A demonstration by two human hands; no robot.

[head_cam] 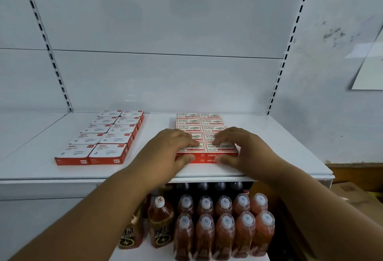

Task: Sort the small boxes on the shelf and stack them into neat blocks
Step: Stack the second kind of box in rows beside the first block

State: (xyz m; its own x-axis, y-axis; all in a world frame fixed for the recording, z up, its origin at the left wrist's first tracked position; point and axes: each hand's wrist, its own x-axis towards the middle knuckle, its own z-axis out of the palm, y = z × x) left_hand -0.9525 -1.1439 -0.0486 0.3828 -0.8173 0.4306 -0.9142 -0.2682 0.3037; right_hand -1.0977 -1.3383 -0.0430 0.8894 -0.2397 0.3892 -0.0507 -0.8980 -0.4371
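Note:
Two blocks of small red-and-white boxes lie on the white shelf (269, 157). The left block of paper-clip boxes (107, 136) is two columns wide and one layer high. The right block of staple boxes (207, 124) is two columns wide and two layers high. My left hand (172, 146) rests on the front left staple boxes, fingers on top and thumb against the red front face. My right hand (238, 146) mirrors it on the front right boxes, thumb on the front face. Both hands press on the block; neither lifts a box.
The shelf's front edge (62, 180) runs just below my wrists. Below it stand rows of capped drink bottles (226, 227) and two darker bottles (159, 225). Cardboard boxes (356, 194) sit at the right. Slotted uprights (277, 86) frame the back panel.

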